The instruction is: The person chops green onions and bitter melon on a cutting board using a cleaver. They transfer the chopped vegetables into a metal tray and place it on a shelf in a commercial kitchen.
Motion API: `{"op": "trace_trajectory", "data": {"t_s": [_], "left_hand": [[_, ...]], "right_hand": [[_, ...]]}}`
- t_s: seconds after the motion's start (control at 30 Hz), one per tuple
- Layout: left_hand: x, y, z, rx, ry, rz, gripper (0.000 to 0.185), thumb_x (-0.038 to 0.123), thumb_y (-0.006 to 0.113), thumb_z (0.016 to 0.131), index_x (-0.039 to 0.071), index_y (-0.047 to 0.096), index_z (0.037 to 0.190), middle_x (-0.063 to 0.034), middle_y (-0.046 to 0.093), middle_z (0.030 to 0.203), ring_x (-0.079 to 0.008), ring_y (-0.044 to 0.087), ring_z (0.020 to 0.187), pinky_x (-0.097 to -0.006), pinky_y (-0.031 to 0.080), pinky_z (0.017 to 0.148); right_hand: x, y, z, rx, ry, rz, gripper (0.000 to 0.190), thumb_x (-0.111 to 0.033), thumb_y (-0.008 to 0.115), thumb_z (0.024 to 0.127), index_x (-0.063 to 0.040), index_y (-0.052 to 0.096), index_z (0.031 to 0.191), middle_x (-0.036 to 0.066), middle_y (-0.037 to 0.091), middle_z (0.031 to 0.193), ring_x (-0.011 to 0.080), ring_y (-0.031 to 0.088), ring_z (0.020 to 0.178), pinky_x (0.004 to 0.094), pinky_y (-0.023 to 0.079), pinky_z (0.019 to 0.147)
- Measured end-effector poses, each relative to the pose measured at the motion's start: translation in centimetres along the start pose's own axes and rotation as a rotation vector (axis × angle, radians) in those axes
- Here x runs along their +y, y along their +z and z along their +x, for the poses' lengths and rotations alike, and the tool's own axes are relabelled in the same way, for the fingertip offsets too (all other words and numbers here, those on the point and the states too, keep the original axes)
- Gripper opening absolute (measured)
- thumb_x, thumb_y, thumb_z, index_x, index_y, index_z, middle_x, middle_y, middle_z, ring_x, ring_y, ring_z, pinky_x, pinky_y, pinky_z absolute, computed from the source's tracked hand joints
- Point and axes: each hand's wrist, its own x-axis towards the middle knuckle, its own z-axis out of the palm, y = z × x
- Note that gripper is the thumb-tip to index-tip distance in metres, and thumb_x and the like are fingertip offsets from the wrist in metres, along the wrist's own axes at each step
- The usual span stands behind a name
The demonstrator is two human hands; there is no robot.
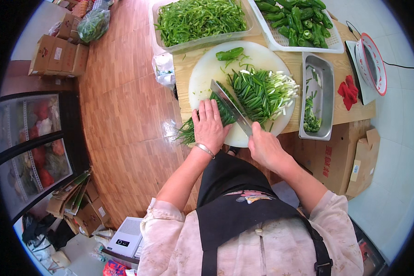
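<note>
My right hand (pixel 265 146) grips the handle of a cleaver (pixel 230 107), whose blade crosses the round white cutting board (pixel 207 72) beside a bunch of green onions (pixel 189 132). My left hand (pixel 208 127) lies flat on that bunch, fingers pointing away from me, and holds it down left of the blade. Dark green leaves hang over the board's left edge. Right of the blade lies a pile of cut green onions (pixel 258 93), with the white ends at its right. One green pepper (pixel 229 54) and some pepper strips rest near the board's far edge.
A plastic tub of sliced green peppers (pixel 200 20) and a white basket of whole peppers (pixel 303 26) stand behind the board. To the right are a steel pan (pixel 326 96) with onion pieces, a red cloth (pixel 348 92) and a red-rimmed enamel basin (pixel 372 63) on a flat dark-edged device.
</note>
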Motion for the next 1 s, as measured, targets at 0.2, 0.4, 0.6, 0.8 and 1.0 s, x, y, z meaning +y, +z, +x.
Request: {"op": "trace_trajectory", "data": {"t_s": [0.2, 0.4, 0.6, 0.8, 1.0], "left_hand": [[-0.5, 1.3, -0.3, 0.04, 0.043, 0.074, 0.086, 0.042, 0.073, 0.088, -0.007, 0.042, 0.151, -0.0216, 0.043, 0.155, -0.0369, 0.036, 0.147, -0.0522, 0.027, 0.118], [-1.8, 1.5, -0.2, 0.074, 0.071, 0.095, 0.084, 0.038, 0.078, 0.084, 0.0, 0.045, 0.151, -0.0139, 0.048, 0.153, -0.0302, 0.042, 0.143, -0.0492, 0.034, 0.113], [0.0, 0.3, 2.7, 0.094, 0.04, 0.007, 0.103, 0.046, 0.084, 0.076, -0.004, 0.037, 0.153, -0.0187, 0.048, 0.152, -0.0342, 0.044, 0.141, -0.0503, 0.034, 0.115], [-2.0, -2.9, 0.3, -0.015, -0.028, -0.035, 0.119, 0.05, 0.089, 0.069, -0.008, 0.031, 0.155, -0.0258, 0.043, 0.154, -0.0403, 0.04, 0.144, -0.0535, 0.029, 0.12], [-2.5, 0.6, -0.9, 0.085, -0.001, -0.008, 0.093, 0.039, 0.08, 0.082, -0.005, 0.038, 0.153, -0.0208, 0.045, 0.154, -0.0369, 0.041, 0.143, -0.0514, 0.031, 0.117]], "right_hand": [[-0.1, 2.4, 4.3, 0.038, -0.008, 0.011, 0.023, -0.007, 0.057, 0.093, 0.004, 0.041, 0.105, 0.03, 0.066, 0.08, 0.051, 0.067, 0.08, 0.0573, 0.053, 0.073], [2.1, 1.9, 3.0, 0.11, 0.027, 0.138, 0.022, -0.011, 0.053, 0.099, 0.004, 0.04, 0.109, 0.033, 0.064, 0.078, 0.0547, 0.063, 0.076, 0.0615, 0.047, 0.07], [1.2, 0.7, 1.2, 0.178, 0.06, 0.096, 0.02, -0.011, 0.054, 0.098, 0.002, 0.042, 0.106, 0.031, 0.065, 0.079, 0.053, 0.065, 0.075, 0.0608, 0.05, 0.068], [-0.8, -0.7, -1.7, 0.189, 0.029, 0.114, 0.018, -0.008, 0.056, 0.096, 0.002, 0.043, 0.104, 0.031, 0.065, 0.079, 0.0531, 0.065, 0.074, 0.0611, 0.051, 0.068], [-0.8, 0.4, -0.4, 0.039, -0.02, 0.049, 0.022, -0.007, 0.056, 0.096, 0.003, 0.039, 0.107, 0.031, 0.064, 0.08, 0.055, 0.062, 0.078, 0.0614, 0.047, 0.069]]}}
